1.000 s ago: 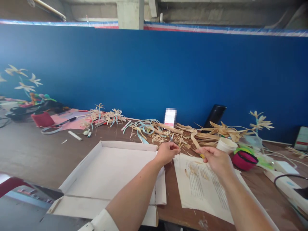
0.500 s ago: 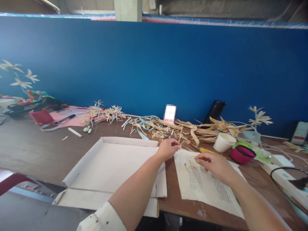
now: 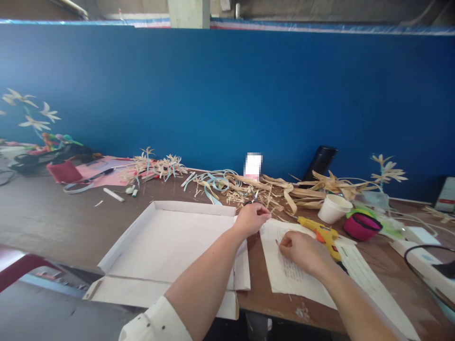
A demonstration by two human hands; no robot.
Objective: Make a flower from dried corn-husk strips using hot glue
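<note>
My left hand [image 3: 253, 219] is closed in a pinch above the right edge of a shallow white cardboard tray [image 3: 192, 239]. Something thin and pale seems to be at its fingertips, too small to name. Over a printed sheet of paper [image 3: 275, 279], my right hand [image 3: 302, 248] has its thumb and fingers pressed together. A small brown scrap [image 3: 277, 242] shows at those fingertips; whether it is gripped or lies on the sheet I cannot tell. Just behind the right hand lies a yellow glue gun [image 3: 322, 233]. Scissors [image 3: 253, 199] sit beyond the left hand.
Dried husk strips [image 3: 245, 189] are heaped along the back. A paper cup [image 3: 334, 209], a magenta pouch [image 3: 362, 226] and a power strip [image 3: 415, 258] stand at right. Husk flowers [image 3: 170, 166] lie at back left. A black bottle [image 3: 319, 163] leans on the blue partition [image 3: 199, 94].
My right hand has moved left and slightly nearer me over the printed sheet, uncovering the glue gun. My left hand stays pinched in nearly the same place.
</note>
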